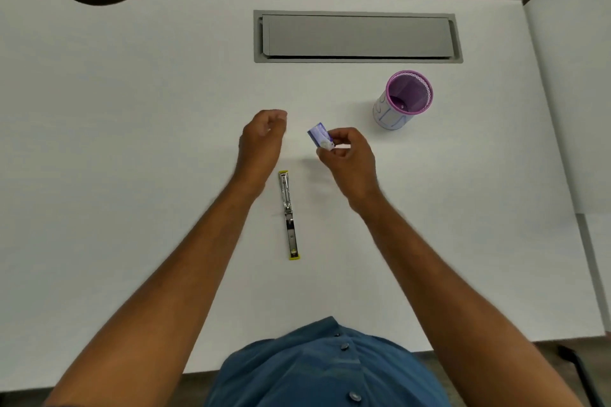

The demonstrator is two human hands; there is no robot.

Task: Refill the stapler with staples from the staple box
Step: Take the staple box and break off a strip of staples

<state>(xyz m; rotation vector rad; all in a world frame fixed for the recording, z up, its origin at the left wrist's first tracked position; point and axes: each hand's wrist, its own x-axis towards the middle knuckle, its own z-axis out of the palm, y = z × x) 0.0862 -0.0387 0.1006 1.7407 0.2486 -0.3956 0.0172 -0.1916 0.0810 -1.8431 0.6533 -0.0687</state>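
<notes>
Above the white surface, his right hand pinches the small blue-and-white cardboard staple box, left hand loosely curled and holding nothing, near the opened chrome-and-yellow stapler; tipping could spill staples.

A white desk fills most of the view, with a curved notch cut into its far left edge and a white partition panel standing along its right side. Set flush into the far middle of the desk is a long grey cable hatch, its lid closed. Nearer and to the right of it stands a purple mesh pen cup, upright, with a pale printed band round its outside.
</notes>
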